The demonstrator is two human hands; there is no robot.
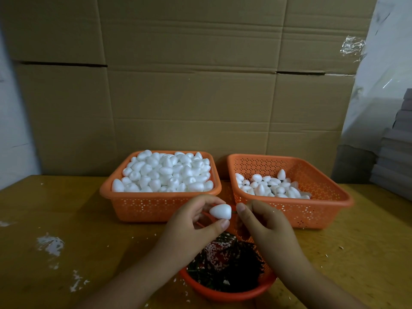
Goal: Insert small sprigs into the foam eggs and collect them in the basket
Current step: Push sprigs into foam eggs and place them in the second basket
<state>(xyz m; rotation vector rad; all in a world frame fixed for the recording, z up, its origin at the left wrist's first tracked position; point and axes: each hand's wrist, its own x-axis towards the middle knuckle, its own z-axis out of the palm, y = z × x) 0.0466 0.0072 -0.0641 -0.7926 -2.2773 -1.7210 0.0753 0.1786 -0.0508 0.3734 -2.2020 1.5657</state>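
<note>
Both hands were raised over the round orange basket (225, 294) of dark green sprigs (240, 264), which was taken as the landmark. One foam egg (220, 211) was pinched between the thumb and curled fingers of the left hand (196, 221), just above the far rim of that basket, its blunt end turned toward the right hand (265, 221). The right hand's thumb and fingers were closed in a narrow pinch beside the egg; a thin green sprig stem (234, 211) could just be made out between egg and fingertips. Three orange baskets were counted in all. Beyond the sprig basket and to its left, a square basket (156, 208) was heaped with plain foam eggs (165, 172), too many to count. Beyond it and to its right, a second square basket (316, 210) held a shallow layer of finished eggs (269, 186). Everything was set on a wooden table (66, 219) dotted with white foam crumbs (50, 243).
</note>
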